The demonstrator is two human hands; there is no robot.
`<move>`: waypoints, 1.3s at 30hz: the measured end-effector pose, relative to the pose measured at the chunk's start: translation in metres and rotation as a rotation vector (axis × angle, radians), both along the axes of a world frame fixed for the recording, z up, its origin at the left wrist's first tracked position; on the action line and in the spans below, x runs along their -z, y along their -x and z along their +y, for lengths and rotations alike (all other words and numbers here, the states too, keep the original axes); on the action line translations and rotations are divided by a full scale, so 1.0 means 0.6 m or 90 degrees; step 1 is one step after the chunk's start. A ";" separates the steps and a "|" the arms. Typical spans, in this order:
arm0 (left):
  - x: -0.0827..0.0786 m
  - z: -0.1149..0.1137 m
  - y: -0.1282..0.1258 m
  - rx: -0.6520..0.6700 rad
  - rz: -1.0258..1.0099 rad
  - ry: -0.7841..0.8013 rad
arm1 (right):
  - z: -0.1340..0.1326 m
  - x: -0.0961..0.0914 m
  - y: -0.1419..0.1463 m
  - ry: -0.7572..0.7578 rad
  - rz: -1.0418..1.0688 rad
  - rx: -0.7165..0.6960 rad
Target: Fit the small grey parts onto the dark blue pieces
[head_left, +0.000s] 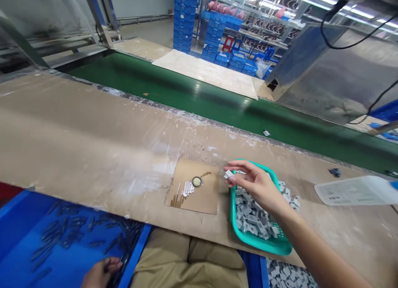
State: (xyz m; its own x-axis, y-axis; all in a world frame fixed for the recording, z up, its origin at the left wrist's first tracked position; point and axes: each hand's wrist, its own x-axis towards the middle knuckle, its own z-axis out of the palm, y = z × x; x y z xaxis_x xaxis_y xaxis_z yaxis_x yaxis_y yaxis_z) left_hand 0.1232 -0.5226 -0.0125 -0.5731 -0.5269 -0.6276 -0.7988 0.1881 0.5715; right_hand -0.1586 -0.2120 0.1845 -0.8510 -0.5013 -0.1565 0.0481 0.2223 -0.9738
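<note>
Head view: my right hand (255,184) hovers over the near-left rim of a teal plastic basket (273,245), pinching one small grey block (229,174) between thumb and fingertips, the other fingers loosely spread. The basket lies on the workbench (77,134) and is heaped with many more grey blocks (253,217) of the same kind, some spilling over its far edge. Just left of the basket lies a brown cardboard square (199,197) carrying a small round metal ring (197,181), a ribbed silver piece beside it and brown smears. My left hand (101,273), at the lower edge of the frame, rests on the corner of a blue tray (18,213) that holds scattered dark slender parts (93,230); the fingers are curled around one dark part, though I cannot tell how firmly. A white plastic bottle (354,190) lies on its side to the right; its label carries print too small to read. The workbench surface is worn tan board, scuffed and streaked white. Behind it runs a green conveyor belt (186,93) with one small pale piece on it. Farther back stand stacks of blue crates (186,18), shelving and a metal housing with black cables. My khaki trousers show below the bench edge.
</note>
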 end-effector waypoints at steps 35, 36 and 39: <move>-0.245 0.205 0.189 -0.377 0.462 -0.605 | -0.089 0.013 -0.030 -0.120 0.067 -0.097; -0.248 0.213 0.202 -0.377 0.480 -0.605 | -0.086 0.005 -0.035 -0.100 0.008 -0.085; -0.255 0.233 0.233 -0.359 0.510 -0.616 | -0.074 -0.015 -0.052 -0.065 -0.079 -0.070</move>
State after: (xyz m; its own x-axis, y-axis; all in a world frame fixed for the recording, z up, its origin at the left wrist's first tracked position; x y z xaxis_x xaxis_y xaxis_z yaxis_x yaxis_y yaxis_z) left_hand -0.0167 -0.3829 0.1402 -0.8051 -0.3528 -0.4767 -0.0271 -0.7810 0.6239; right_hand -0.1272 -0.2566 0.1935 -0.7633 -0.5658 -0.3119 0.1364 0.3307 -0.9338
